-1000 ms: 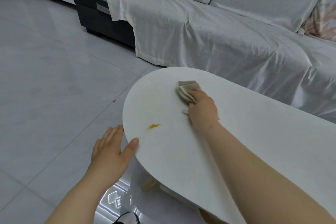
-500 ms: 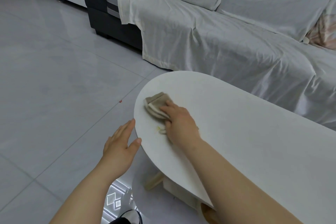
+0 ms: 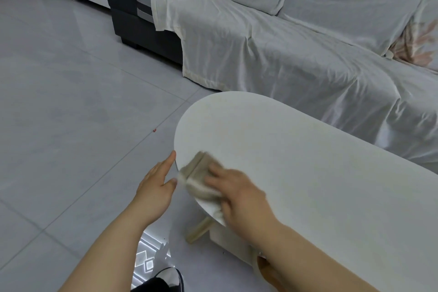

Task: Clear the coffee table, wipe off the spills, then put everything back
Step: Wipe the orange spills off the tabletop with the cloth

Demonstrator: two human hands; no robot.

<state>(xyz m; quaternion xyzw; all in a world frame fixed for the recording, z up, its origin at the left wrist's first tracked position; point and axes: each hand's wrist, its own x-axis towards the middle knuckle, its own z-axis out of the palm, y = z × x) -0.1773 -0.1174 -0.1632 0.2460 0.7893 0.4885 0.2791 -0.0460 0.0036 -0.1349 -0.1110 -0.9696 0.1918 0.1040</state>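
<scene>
The white oval desk (image 3: 296,161) fills the lower right of the view, and everything here is placed against it. At its rounded end, on the near edge, lies a folded beige cloth (image 3: 198,178), partly hanging past the rim. The right hand (image 3: 239,194) lies flat on the cloth with its fingers spread over the fabric, pressing it onto the desk top rather than pinching it; both the hand and the cloth are blurred. The left hand (image 3: 156,187) is just off the desk's rounded end, open with fingers together and extended, its fingertips and thumb at the rim just beside the cloth; whether they touch the edge cannot be told. No spill shows on the visible part of the desk top. Beneath the desk's near edge a pale wooden leg (image 3: 198,231) slants down to the grey tiled floor (image 3: 71,125). Beyond the desk's far side stands a sofa (image 3: 284,50) draped in a wrinkled white sheet. On the floor left of the desk's rounded end lies a tiny red speck (image 3: 154,130).
</scene>
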